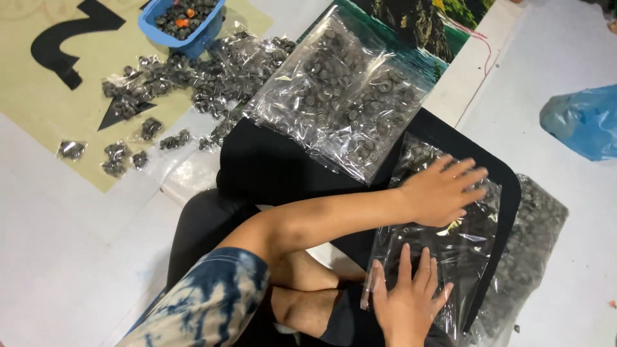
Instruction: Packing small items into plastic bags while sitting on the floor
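My left hand reaches across my body and lies flat, fingers spread, on the upper part of a clear plastic bag. That bag rests on a black pad over my lap. My right hand presses flat on the bag's lower left corner, fingers pointing away from me. The bag looks nearly flat, with dark small pieces showing through it. Neither hand grips anything.
Two large clear bags filled with small grey round pieces lie across the pad's far edge. Another filled bag lies to the right. Several small filled bags and a blue tub of pieces sit at far left. A blue plastic bag lies at right.
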